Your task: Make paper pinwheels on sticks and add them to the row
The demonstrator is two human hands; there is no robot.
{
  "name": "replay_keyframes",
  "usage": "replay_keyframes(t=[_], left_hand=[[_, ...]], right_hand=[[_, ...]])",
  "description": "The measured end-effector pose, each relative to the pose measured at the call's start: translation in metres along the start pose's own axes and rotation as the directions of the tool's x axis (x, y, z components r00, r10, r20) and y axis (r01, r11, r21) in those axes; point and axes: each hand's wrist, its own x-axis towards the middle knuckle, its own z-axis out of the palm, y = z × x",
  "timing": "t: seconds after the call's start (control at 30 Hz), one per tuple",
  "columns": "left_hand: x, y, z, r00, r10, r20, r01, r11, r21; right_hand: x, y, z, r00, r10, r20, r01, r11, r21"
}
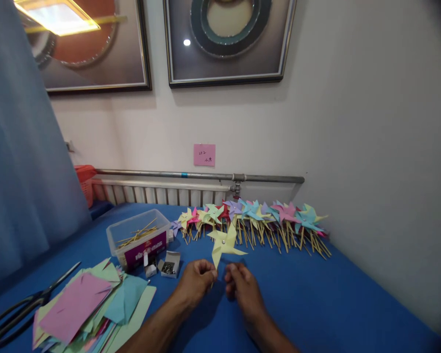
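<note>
A pale yellow paper pinwheel (220, 242) with a shiny pin at its centre stands upright in front of me. My left hand (198, 280) pinches its stick just below the blades; the fingers cover most of the stick. Close to the pinwheel's right side is my right hand (243, 289), its fingers loosely curled and apart, with nothing visible in them. Beyond both hands lies a long row of finished pinwheels (250, 210) in several colours, their wooden sticks pointing toward me. Left of my left hand is a small open box (169, 264) of metal pins.
A clear plastic tub (112, 235) holds wooden sticks (137, 235). Another small white box (150, 267) stands beside it. Cut coloured paper (75, 306) is piled at left, near black-handled scissors (40, 296). A wall borders the blue table (316, 304) at right; a radiator (169, 195) is behind.
</note>
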Motion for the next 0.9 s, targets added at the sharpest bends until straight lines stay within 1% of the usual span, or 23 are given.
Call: replay_keyframes(t=[0.1,0.2,0.37,0.47,0.53,0.63,0.77,0.9], left_hand=[[-0.001,-0.002,0.003,1.000,0.001,-0.004,-0.001,1.000,-0.007],[-0.003,-0.004,0.006,0.999,0.003,-0.050,-0.003,1.000,-0.008],[-0.007,-0.001,0.012,0.996,-0.026,-0.082,0.027,1.000,0.010],[-0.008,0.001,0.013,0.995,-0.047,-0.093,0.049,0.999,0.019],[-0.008,0.000,0.014,0.994,-0.043,-0.099,0.045,0.999,0.017],[-0.008,-0.003,0.013,0.995,-0.005,-0.103,0.007,1.000,0.012],[-0.008,-0.004,0.011,0.997,0.010,-0.082,-0.007,0.999,0.036],[-0.010,0.003,0.010,0.999,-0.007,-0.046,0.008,1.000,0.026]], right_hand=[[-0.006,0.003,0.006,0.991,-0.034,0.133,0.044,0.997,-0.066],[-0.009,0.004,0.008,0.981,-0.038,0.189,0.054,0.995,-0.081],[-0.009,0.002,0.005,0.988,-0.064,0.143,0.068,0.997,-0.023],[-0.007,0.004,0.004,0.987,-0.063,0.149,0.065,0.998,-0.010],[-0.005,0.009,0.004,0.985,-0.069,0.158,0.071,0.997,-0.006],[0.000,0.018,0.003,0.983,-0.096,0.158,0.096,0.995,0.005],[0.003,0.023,0.002,0.980,-0.109,0.167,0.107,0.994,0.019],[0.000,0.018,0.003,0.980,-0.107,0.170,0.101,0.994,0.038]])
